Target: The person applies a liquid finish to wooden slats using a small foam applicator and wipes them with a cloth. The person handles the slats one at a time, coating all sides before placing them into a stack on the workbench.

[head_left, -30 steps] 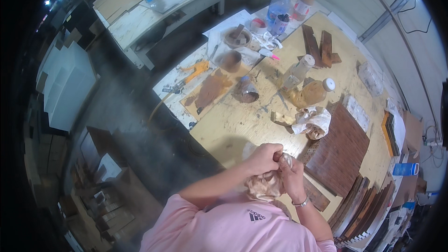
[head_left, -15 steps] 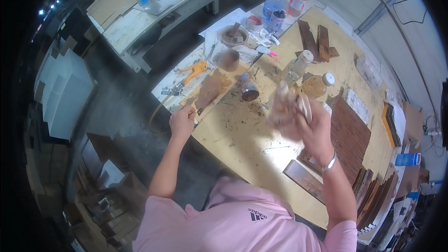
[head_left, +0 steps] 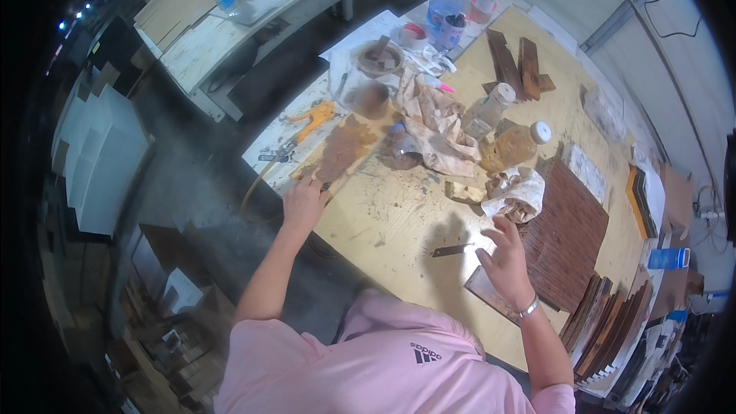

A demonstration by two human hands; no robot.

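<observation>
R hand point(head_left: 505, 259): fingers spread, nothing seen in grasp; crumpled rag point(head_left: 515, 198) near its fingertips at approx. 12 o'clock, stained cloth point(head_left: 433, 126) at 11 and dark strip point(head_left: 452, 250) at 9, both on desk point(head_left: 383, 234). L hand point(head_left: 304, 205) at desk edge, fingers curled, hold (if any) can't tell. Prob. best: L as steady support, R touch light, clear of brown panel point(head_left: 571, 234) at approx. 2–3, vs. smearing.

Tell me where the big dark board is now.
In the head view, the board lies at right on the table, just right of the right hand, beside the crumpled rag.
</observation>
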